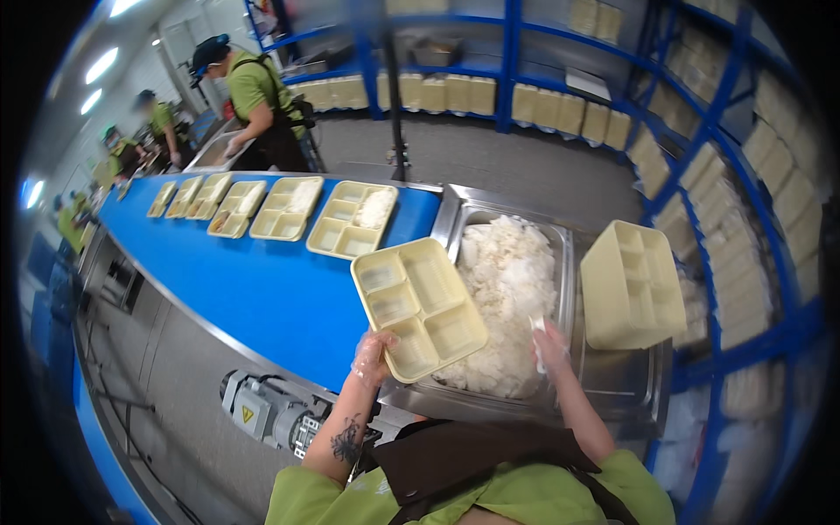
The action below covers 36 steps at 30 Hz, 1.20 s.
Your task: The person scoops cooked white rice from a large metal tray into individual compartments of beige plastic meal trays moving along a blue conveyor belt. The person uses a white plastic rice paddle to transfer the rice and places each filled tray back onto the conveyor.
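My left hand (pixel 373 357), in a clear plastic glove, grips a pale yellow compartment meal tray (pixel 453 331) by its near left corner. The tray's compartments hold nothing, and it is tilted over the left part of the rice pan. Gloved as well, my right hand (pixel 553 348) is closed around the white handle of a serving utensil (pixel 539 325). The utensil's head cannot be told apart from the cooked white rice (pixel 502 275). That rice is heaped in a steel pan (pixel 566 262) in front of me.
A stack of similar trays (pixel 610 295) stands right of the pan. Several trays with rice (pixel 351 220) line the far side of a blue conveyor belt (pixel 262 289). A co-worker (pixel 256 98) stands across the belt. A motor (pixel 269 407) sits below its near edge. Blue shelving (pixel 505 65) holds tray stacks.
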Tool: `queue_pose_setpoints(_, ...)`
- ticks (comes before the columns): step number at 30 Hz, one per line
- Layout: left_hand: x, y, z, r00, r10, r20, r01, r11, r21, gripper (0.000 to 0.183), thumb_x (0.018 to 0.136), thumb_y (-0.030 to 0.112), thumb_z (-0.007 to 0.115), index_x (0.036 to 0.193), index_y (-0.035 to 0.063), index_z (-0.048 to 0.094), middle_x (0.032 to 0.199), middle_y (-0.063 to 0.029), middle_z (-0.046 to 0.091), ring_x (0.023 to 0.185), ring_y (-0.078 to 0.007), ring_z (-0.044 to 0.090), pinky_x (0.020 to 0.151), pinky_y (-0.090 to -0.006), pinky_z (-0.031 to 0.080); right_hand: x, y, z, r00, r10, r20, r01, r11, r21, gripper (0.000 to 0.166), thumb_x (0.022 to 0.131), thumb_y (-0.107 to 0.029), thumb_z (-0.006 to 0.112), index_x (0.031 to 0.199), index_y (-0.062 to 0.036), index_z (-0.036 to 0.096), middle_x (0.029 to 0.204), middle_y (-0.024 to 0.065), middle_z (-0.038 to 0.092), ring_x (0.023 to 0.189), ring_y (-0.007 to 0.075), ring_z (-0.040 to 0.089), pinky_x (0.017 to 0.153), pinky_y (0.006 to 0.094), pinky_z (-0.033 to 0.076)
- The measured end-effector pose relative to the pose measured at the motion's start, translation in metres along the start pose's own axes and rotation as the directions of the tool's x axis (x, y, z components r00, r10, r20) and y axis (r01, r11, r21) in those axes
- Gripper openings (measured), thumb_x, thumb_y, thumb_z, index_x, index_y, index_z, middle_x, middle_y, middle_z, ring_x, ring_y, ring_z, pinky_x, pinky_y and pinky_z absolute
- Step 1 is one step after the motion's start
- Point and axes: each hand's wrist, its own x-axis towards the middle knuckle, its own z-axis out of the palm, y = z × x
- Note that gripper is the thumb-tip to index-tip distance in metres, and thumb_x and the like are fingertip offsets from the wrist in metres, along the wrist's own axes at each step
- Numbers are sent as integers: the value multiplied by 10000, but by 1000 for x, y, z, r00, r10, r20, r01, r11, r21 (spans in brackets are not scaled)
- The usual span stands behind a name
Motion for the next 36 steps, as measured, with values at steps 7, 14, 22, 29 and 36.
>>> queue_pose_setpoints(7, 43, -49, 49, 993, -114, 20, 104, 956, 275, 679, 658, -82, 464, 1283, 114, 284, 1099, -123, 478, 978, -252, 508, 793, -361, 490, 8, -4, 27, 970, -220, -106, 138, 851, -506, 449, 861, -166, 431, 1305, -127, 373, 596, 72, 531, 445, 182, 504, 416, 325, 419)
queue_pose_setpoints(14, 43, -52, 58, 979, -191, 69, 175, 967, 183, 705, 611, -68, 397, 1280, 139, 310, 1090, -103, 475, 936, -246, 512, 788, -382, 491, 4, 5, 37, 886, -462, -26, 131, 303, -944, 470, 842, -155, 449, 1302, -100, 372, 638, 148, 570, 524, 294, 558, 512, 411, 457)
queue_pose_setpoints(22, 48, -50, 12, 976, -194, 96, 187, 979, 77, 631, 569, -3, 437, 1199, 18, 420, 994, -122, 535, 900, -276, 543, 790, -408, 490, -18, -19, 30, 965, 221, 141, -200, 969, -146, 398, 878, -221, 460, 1258, -102, 442, 572, 8, 484, 411, 79, 442, 358, 229, 378)
queue_pose_setpoints(29, 25, -34, -29, 972, -220, -78, 218, 975, -32, 368, 536, 79, 487, 880, -29, 564, 775, -124, 544, 703, -284, 535, 720, -414, 494, -41, -13, 18, 970, 220, 101, -227, 972, 63, 276, 885, -216, 439, 1103, -58, 500, 551, 19, 472, 383, 91, 423, 344, 240, 369)
queue_pose_setpoints(36, -11, 27, -152, 919, -17, -395, 56, 995, 88, 272, 569, 98, 543, 833, 37, 569, 805, -95, 573, 693, -247, 543, 695, -388, 487, -50, -3, -34, 942, 313, 120, -318, 948, 23, 194, 873, -181, 434, 994, -49, 509, 595, 43, 493, 419, 96, 452, 364, 235, 388)
